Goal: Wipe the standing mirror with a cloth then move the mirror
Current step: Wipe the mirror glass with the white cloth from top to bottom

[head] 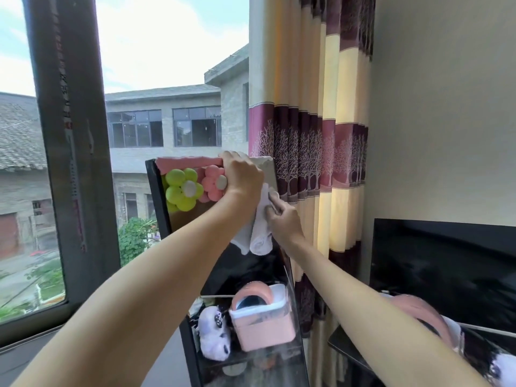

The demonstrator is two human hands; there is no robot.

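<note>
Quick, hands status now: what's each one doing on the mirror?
Left hand: grips the top edge of the standing mirror, steadying it.
Right hand: holds the white cloth against the mirror.

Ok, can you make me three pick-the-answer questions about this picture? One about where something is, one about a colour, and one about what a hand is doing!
1. Where are the puffy flowers?
A. near the mirror's top
B. on the curtain
C. on the window glass

2. What colours are the two flowers?
A. blue and red
B. green and pink
C. both white

3. What is the right hand doing?
A. hanging idle
B. holding the curtain
C. pinching the cloth

Answers:
1 A: the green flower and pink flower sit near the standing mirror's top edge.
2 B: one is yellow-green, one pink.
3 C: the right hand pinches the white cloth, while the left hand holds the mirror's top.
</note>
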